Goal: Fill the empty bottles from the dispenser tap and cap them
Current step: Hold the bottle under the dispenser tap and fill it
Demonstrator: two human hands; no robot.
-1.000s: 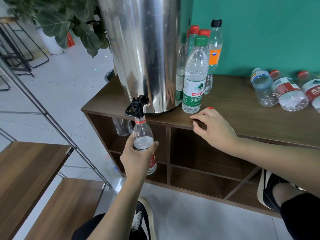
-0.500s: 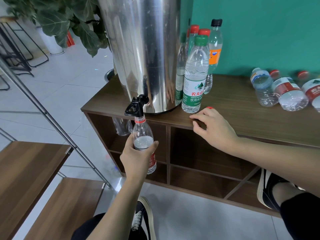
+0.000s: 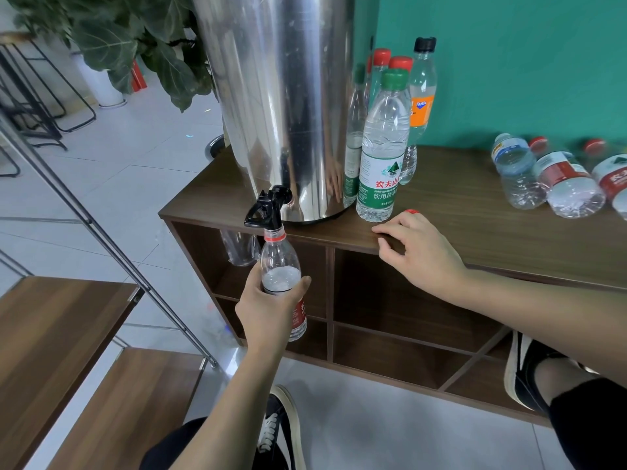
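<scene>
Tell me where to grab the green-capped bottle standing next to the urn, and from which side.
Grip the green-capped bottle round its body at the label, coming from the front right. It stands upright; the urn blocks its left, other bottles crowd behind, and the right hand rests just in front.

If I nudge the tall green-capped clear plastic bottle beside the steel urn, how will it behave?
The tall green-capped clear plastic bottle stands upright, narrow for its height, so it probably tips rather than slides. It looks full and capped: likely heavy, stiff. Tipped, it could roll along the brown wooden cabinet top.

head cam | looks fwd+down | near cabinet front | single view
</scene>
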